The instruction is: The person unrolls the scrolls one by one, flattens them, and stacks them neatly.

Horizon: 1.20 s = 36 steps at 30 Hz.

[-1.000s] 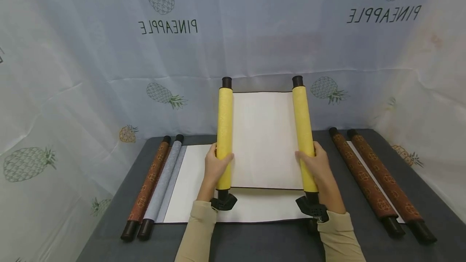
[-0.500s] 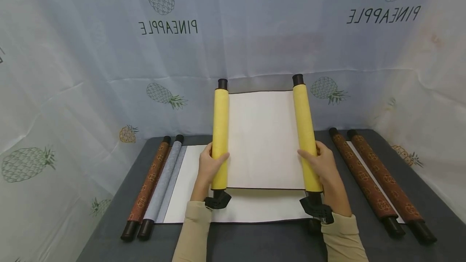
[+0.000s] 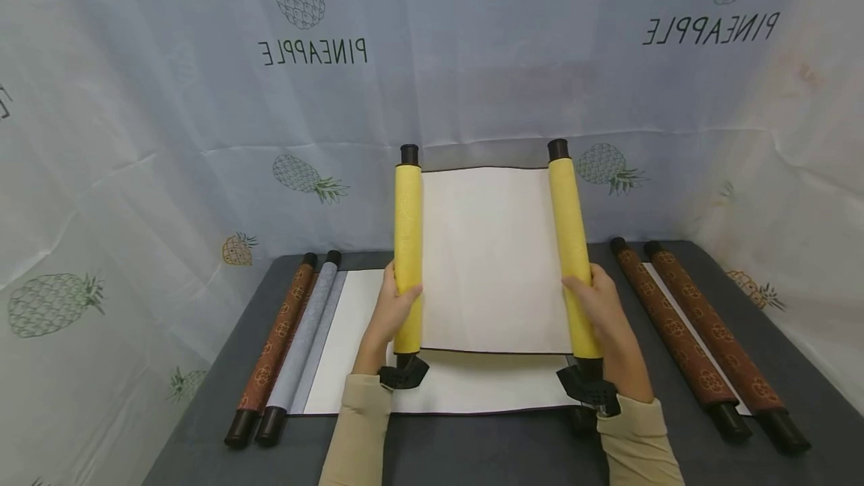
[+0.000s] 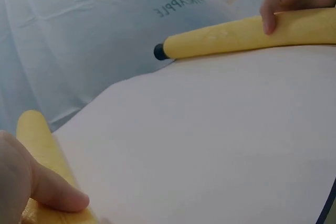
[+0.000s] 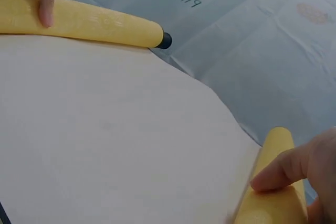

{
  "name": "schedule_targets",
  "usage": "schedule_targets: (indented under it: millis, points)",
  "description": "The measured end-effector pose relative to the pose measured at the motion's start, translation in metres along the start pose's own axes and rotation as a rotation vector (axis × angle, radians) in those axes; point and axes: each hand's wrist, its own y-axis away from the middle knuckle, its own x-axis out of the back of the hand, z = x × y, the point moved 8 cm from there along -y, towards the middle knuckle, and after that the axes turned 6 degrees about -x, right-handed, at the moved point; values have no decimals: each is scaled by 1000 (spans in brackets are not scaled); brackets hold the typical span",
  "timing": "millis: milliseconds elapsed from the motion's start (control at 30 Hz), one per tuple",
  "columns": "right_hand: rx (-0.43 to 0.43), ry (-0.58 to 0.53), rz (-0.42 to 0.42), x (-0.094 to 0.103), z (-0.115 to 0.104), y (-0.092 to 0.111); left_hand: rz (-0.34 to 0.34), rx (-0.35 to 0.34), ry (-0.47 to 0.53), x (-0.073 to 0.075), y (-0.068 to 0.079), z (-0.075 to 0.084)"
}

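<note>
A yellow scroll (image 3: 493, 261) with black rod ends is held up, partly unrolled, its blank white sheet stretched between two rolls. My left hand (image 3: 394, 310) grips the left roll, thumb lying across its front; the left wrist view shows that thumb pressed on the yellow roll (image 4: 44, 145). On the other side my right hand (image 3: 601, 306) grips the right roll, its thumb likewise over the yellow backing (image 5: 275, 203). The fingers behind both rolls are mostly hidden. Below the raised scroll, a grey-blue scroll (image 3: 304, 336) lies partly open on the table, its white sheet running beneath both forearms.
At the left of the dark grey table (image 3: 499, 456) lies a brown patterned scroll (image 3: 277, 343). Another brown scroll (image 3: 715, 328), slightly open with a strip of white showing, lies at the right. A pineapple-print curtain (image 3: 486, 58) hangs behind and at both sides.
Both hands have moved apart, the left one leftward and the right one rightward. The two yellow rolls went with them, and more white sheet shows between.
</note>
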Motion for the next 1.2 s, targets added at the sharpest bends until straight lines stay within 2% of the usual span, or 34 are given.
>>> schedule_targets:
  millis: [33, 133, 300, 400, 700, 933, 1200]
  points:
    - [0, -10, 11, 0, 0, -1, 6, 5, 0, 0, 2, 5]
    - [-3, -30, 50, 0, 2, -4, 46, 16, -23, 0, 2, 4]
    - [-10, 10, 96, 2, 7, -6, 153, 4, -123, 3, 0, 1]
    - [0, 45, 110, 3, 7, -5, 187, -2, -137, 4, 1, 2]
    - [24, 64, 92, 4, 6, -6, 187, 25, -129, 9, 1, 0]
    - [20, 72, 113, 8, 10, -6, 181, 14, -116, 14, 0, -4]
    - [39, 55, 139, 14, 10, -8, 162, 47, -90, 18, -1, -6]
